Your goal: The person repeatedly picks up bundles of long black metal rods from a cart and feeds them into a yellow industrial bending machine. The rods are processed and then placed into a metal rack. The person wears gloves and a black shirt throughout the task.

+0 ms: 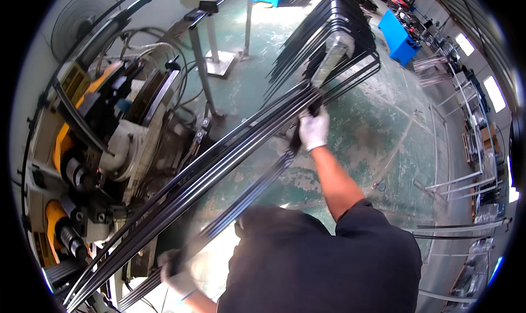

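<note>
My right hand [314, 129], in a white glove, is closed on long black metal tubes near the upper end of the bundle. At the lower left my left hand [178, 280], also gloved and blurred by motion, grips the lower bundle of tubes [230, 211]; its fingers show only in part. Just above, a thicker bundle of shiny black tubes [213, 159] runs diagonally from the lower left towards the rack. More bent black tubes [323, 36] hang in rows on a rack arm wrapped in clear film [333, 58].
To the left stands a machine [118, 143] with orange parts, hoses and a metal post [203, 66]. A round fan [82, 25] is behind it. At the upper right are a blue bin [399, 37] and metal frame racks [460, 181]. The floor [378, 143] is worn green.
</note>
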